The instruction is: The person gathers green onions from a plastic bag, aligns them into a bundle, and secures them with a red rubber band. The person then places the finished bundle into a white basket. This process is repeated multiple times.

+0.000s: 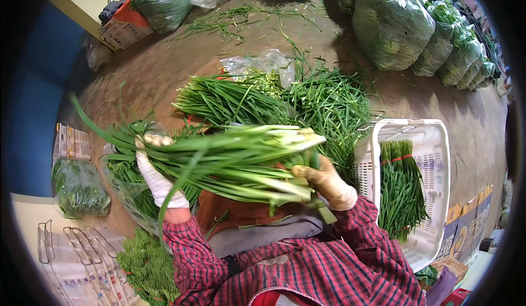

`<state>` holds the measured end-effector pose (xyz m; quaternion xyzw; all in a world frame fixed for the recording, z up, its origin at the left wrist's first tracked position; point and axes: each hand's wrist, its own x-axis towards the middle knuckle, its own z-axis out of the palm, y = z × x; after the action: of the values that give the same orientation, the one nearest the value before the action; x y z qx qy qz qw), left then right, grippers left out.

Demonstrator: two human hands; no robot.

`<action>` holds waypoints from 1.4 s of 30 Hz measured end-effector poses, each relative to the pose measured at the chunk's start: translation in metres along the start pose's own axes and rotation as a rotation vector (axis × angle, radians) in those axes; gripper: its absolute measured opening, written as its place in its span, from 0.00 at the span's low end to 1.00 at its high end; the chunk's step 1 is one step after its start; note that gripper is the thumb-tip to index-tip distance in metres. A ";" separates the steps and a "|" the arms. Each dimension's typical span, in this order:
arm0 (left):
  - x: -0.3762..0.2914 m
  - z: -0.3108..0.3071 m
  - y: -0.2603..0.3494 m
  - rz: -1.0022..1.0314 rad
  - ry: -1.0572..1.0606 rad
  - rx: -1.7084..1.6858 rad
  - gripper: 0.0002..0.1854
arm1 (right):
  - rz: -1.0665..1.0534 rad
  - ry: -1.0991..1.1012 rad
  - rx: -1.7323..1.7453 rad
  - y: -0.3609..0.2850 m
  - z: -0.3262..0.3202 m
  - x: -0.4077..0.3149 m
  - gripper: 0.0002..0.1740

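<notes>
A loose bunch of long green leaf vegetables, apparently Chinese chives (pixel 230 154), lies sideways across both hands above my lap. My left hand (pixel 158 178), in a white glove, grips its leafy end, with long blades hanging past the wrist. At the pale stem ends, my right hand (pixel 331 184) closes around part of the bunch in a soiled glove. The stems there are blurred, and the fingertips are partly hidden. Just beyond lies a pile of chives (pixel 234 100). Loose trimmed leaves (pixel 333 100) are heaped to its right.
At my right stands a white plastic crate (pixel 441 154) holding a red-banded chive bundle (pixel 400 182). Large filled plastic bags (pixel 390 26) line the back right. Banded green bundles (pixel 150 261) and wire-handled baskets (pixel 86 261) sit at lower left. A filled bag (pixel 80 187) is farther left.
</notes>
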<state>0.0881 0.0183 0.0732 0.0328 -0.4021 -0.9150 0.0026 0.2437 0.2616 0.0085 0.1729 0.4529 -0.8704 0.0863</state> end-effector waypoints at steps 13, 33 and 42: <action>0.020 -0.040 0.014 0.124 -0.044 -0.203 0.14 | -0.101 0.225 -1.187 0.025 -0.095 0.010 0.25; -0.003 -0.037 0.029 0.196 0.133 0.105 0.27 | -0.095 0.075 -0.143 0.009 -0.043 0.012 0.10; -0.013 -0.026 0.036 0.209 -0.027 -0.036 0.22 | -0.204 -0.282 -0.281 0.031 0.009 0.080 0.31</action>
<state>0.1016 -0.0250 0.0831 -0.0216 -0.3867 -0.9172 0.0932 0.1772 0.2372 -0.0411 -0.0112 0.5685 -0.8184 0.0835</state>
